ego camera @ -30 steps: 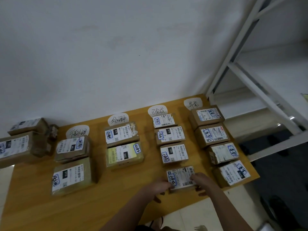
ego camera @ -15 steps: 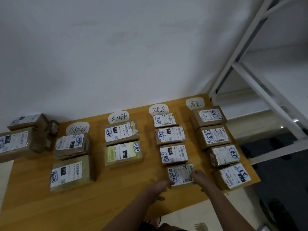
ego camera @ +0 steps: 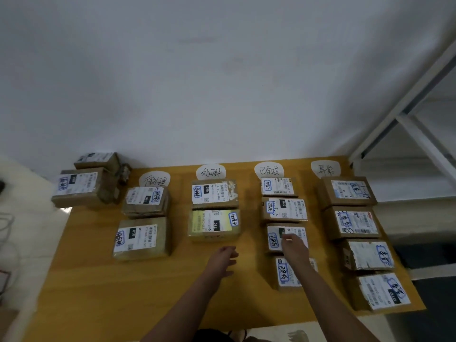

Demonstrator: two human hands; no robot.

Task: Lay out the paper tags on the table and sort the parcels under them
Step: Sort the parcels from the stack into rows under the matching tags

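Note:
Several white paper tags lie along the back of the wooden table (ego camera: pixel 98 292), such as the second tag (ego camera: pixel 210 172) and the third tag (ego camera: pixel 269 171). Brown parcels with white labels lie in a column under each tag. My right hand (ego camera: pixel 294 245) rests over the third parcel (ego camera: pixel 273 239) of the third column, fingers loose, gripping nothing. My right forearm crosses the front parcel (ego camera: pixel 283 272) of that column. My left hand (ego camera: pixel 222 257) hovers open over bare wood, just in front of the yellow-labelled parcel (ego camera: pixel 213 224).
Two more parcels, a large one (ego camera: pixel 81 186) and a small one (ego camera: pixel 96 159), sit at the table's far left corner, outside the columns. A white metal rack (ego camera: pixel 407 124) stands at the right. The white wall runs behind the table.
Both hands have let go of the front parcel in the third column. My right hand moved up over the parcel behind it, and my left hand drifted left onto bare table.

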